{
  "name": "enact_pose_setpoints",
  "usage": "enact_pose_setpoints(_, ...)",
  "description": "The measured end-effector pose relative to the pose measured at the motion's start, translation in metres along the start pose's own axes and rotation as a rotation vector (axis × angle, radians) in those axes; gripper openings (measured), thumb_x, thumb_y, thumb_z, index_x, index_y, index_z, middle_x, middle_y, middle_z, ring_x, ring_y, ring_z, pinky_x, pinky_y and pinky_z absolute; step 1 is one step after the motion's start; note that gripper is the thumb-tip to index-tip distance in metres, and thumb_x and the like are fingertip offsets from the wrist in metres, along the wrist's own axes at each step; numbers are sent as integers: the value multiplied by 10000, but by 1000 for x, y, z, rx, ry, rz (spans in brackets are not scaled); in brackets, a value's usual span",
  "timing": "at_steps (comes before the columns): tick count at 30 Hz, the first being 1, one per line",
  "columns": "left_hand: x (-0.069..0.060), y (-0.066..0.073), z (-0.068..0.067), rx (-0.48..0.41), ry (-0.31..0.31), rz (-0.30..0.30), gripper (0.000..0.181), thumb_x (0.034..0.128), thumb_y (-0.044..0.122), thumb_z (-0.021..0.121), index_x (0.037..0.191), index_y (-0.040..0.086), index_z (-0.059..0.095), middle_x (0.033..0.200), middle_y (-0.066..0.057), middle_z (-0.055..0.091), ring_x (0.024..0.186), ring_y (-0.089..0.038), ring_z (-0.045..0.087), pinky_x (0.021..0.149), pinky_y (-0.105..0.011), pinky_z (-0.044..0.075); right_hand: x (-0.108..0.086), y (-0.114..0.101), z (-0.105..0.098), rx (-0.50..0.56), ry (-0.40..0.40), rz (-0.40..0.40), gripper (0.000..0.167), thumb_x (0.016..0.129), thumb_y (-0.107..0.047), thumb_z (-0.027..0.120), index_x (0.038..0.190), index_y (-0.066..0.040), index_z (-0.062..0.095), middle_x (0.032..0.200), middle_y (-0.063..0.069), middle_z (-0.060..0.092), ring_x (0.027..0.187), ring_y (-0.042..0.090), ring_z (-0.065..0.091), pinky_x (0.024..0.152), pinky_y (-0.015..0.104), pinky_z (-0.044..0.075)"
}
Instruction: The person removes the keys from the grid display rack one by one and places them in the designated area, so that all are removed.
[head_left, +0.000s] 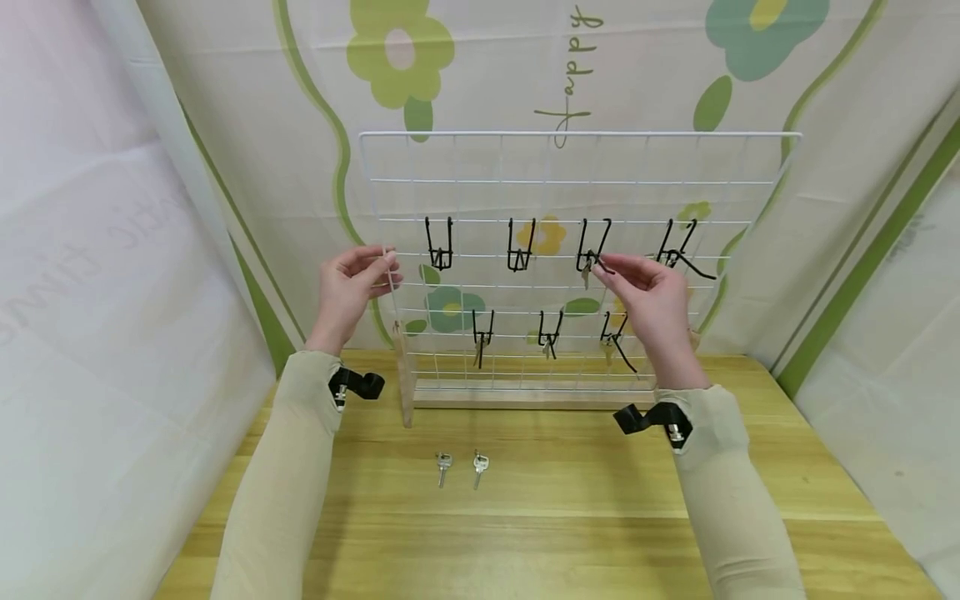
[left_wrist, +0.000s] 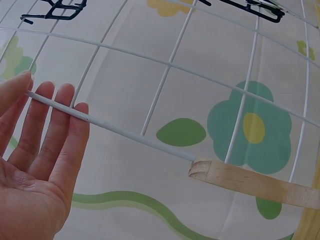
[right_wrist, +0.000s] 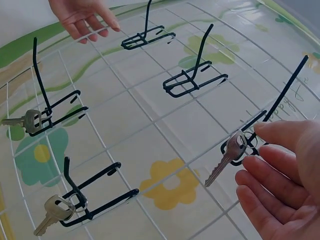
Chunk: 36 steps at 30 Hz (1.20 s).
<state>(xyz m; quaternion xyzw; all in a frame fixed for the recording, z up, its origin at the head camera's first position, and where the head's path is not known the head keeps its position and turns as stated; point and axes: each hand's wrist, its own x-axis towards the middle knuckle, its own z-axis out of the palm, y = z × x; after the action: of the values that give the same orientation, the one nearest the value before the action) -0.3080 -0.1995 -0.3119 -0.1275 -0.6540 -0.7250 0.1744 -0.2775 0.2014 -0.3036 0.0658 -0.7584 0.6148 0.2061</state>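
Note:
A white wire rack (head_left: 585, 133) stands upright, with black hooks in two rows. My left hand (head_left: 348, 292) holds its left side; in the left wrist view the thumb and fingers of that hand (left_wrist: 45, 160) lie on either side of the edge wire (left_wrist: 125, 131). At the upper row's third hook from the left is my right hand (head_left: 660, 308). From the right wrist, a silver key (right_wrist: 232, 152) hangs by its ring on that hook, and the fingertips of my right hand (right_wrist: 285, 175) are spread slightly apart beside the ring, contact unclear.
Two loose keys (head_left: 444, 460) (head_left: 481, 463) lie on the wooden table (head_left: 555, 517) before the rack's wooden base (head_left: 525, 400). Other keys hang on the lower hooks (head_left: 549, 329). The upper row's two left hooks (head_left: 440, 254) (head_left: 520, 254) hold no key. Floral cloth surrounds the table.

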Motion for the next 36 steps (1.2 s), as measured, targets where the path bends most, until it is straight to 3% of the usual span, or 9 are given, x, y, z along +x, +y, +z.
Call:
enact_pose_setpoints(13, 1, -2, -1, 5, -6, -1, 301, 922, 201, 787, 1133, -7, 729, 973, -129, 745, 842, -272, 744, 770, -362, 624, 3, -4, 5, 25, 0, 31, 434, 845, -363, 841, 1197, -124, 759, 1188, 32, 707, 1059, 164, 658, 858, 186, 537)
enact_pose_setpoints(18, 1, -1, -1, 7, -6, -6, 425, 923, 205, 786, 1198, -96, 665, 974, -128, 744, 844, -268, 745, 776, -368, 622, 4, -6, 7, 45, -9, 29, 437, 838, -355, 845, 1193, -115, 760, 1175, 42, 706, 1035, 170, 664, 836, 188, 541)
enact_pose_setpoints(26, 1, -1, -1, 18, -3, -9, 405, 921, 221, 790, 1184, -69, 686, 977, -122, 747, 859, -285, 744, 781, -371, 622, 3, -10, 9, 61, -3, 28, 417, 840, -334, 849, 1164, -88, 760, 1128, 62, 707, 939, 179, 682, 779, 210, 566)
enact_pose_setpoints(36, 1, -1, -2, 25, -1, -14, 346, 921, 223, 788, 1161, -17, 719, 997, -143, 743, 882, -308, 743, 781, -360, 622, 7, -15, 11, 60, -4, 33, 296, 909, -222, 803, 1138, -40, 753, 1096, 91, 707, 931, 207, 695, 766, 200, 569)
